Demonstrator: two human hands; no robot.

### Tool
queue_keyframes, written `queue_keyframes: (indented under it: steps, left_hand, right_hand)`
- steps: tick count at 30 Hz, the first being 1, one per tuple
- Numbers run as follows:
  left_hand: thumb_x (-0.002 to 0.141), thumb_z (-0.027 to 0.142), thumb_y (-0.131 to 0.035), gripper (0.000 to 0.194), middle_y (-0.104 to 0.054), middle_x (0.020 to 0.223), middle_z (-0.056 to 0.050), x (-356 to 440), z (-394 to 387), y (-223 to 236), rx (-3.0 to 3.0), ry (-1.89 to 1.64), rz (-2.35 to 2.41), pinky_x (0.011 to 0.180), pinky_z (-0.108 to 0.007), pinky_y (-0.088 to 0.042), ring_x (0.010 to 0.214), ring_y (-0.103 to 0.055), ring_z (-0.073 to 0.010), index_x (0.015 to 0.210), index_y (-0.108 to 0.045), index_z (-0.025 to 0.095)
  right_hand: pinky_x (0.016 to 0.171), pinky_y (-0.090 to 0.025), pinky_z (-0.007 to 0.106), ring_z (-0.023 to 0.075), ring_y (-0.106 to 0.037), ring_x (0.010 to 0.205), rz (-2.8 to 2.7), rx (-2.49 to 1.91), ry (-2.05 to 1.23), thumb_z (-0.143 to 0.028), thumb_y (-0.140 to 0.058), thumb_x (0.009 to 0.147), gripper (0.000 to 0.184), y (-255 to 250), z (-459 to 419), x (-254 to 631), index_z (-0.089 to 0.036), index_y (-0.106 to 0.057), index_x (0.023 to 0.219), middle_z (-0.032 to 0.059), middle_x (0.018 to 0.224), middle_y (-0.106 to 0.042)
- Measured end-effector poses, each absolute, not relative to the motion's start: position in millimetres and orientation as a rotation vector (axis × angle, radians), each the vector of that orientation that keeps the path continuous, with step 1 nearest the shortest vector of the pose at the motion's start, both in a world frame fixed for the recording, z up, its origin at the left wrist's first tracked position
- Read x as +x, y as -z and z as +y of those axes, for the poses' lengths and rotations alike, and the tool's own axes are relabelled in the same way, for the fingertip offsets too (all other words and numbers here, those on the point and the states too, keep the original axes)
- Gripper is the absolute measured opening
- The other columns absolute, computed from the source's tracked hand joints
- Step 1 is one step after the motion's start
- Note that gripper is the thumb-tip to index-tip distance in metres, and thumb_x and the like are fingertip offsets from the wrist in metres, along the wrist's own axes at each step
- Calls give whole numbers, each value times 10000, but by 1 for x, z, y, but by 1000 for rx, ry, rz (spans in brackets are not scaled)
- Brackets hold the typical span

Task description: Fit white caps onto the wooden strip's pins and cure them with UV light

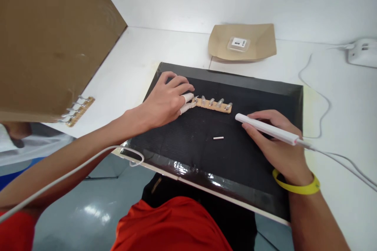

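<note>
My left hand (167,98) wears white covers on its thumb and index finger. Those two fingertips pinch at the left end of a tan strip (213,105), where the first small piece stands. Along the strip stand several small translucent, silvery curved pieces (220,103), which look like nail tips; their exact kind is unclear. In my right hand (277,141), thumb and fingers close around a white pen-shaped device (265,128) with a cable at its rear. Its front end points left, just right of the strip and apart from it. A short white stick (218,138) lies below the strip.
A black mat (182,137) with a glossy border covers the work area. Behind it, a brown paper tray (256,41) holds a clear box (238,44). A brown board (59,39) and a second strip (81,111) are left. White cables cross both sides; a power block (363,52) stands right.
</note>
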State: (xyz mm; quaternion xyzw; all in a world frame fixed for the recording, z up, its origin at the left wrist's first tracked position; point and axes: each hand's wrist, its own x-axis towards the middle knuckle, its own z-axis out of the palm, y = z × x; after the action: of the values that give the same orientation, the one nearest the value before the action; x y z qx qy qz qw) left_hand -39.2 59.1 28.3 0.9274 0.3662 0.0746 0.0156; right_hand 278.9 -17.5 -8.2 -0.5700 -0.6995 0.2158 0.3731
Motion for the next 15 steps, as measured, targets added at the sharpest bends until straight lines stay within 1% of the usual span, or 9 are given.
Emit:
queue_keyframes:
  steps: [3,5,6,9,12,15]
  left_hand:
    - [843,89,-611,313,-701,1377,-59,-40,58,-29,2835,-223,1127,1163,-667,-358,1356,-569,-382,993,-807,282]
    - [864,106,-606,308,-708,1370,-53,-40,58,-28,2838,-224,1138,1160,-671,-357,1352,-568,-370,1017,-802,288]
    - [883,114,-587,294,-714,1363,-55,-39,58,-27,2850,-223,1141,1150,-672,-361,1344,-570,-363,1000,-801,279]
    - [911,116,-533,288,-734,1333,-59,-39,58,-26,2888,-234,1141,1116,-647,-383,1308,-591,-341,865,-788,242]
    - [874,100,-534,294,-748,1308,-42,-38,59,-26,2911,-250,1141,1108,-619,-399,1283,-609,-324,792,-777,242]
    - [844,80,-543,303,-764,1281,-4,-37,60,-27,2884,-310,1201,1109,-575,-418,1254,-637,-299,770,-771,265]
  right_hand:
    - [763,-563,387,233,-702,866,-1795,-1461,-549,-337,-768,924,119,9,-18,279,-263,-722,1004,43,979,-746]
    - [773,-564,385,230,-702,873,-1801,-1459,-548,-336,-766,927,121,10,-18,279,-262,-723,1012,42,987,-746]
    - [780,-565,384,230,-702,878,-1804,-1455,-547,-336,-765,930,122,10,-18,279,-262,-723,1017,42,991,-746]
    - [786,-566,383,230,-705,887,-1809,-1446,-537,-336,-763,932,122,11,-18,280,-261,-721,1018,42,995,-747]
    - [781,-566,380,229,-707,885,-1809,-1443,-529,-334,-766,929,120,11,-18,280,-259,-721,1012,41,993,-748]
    - [784,-569,387,231,-705,882,-1808,-1444,-533,-339,-765,930,120,10,-18,280,-263,-720,1011,42,993,-747]
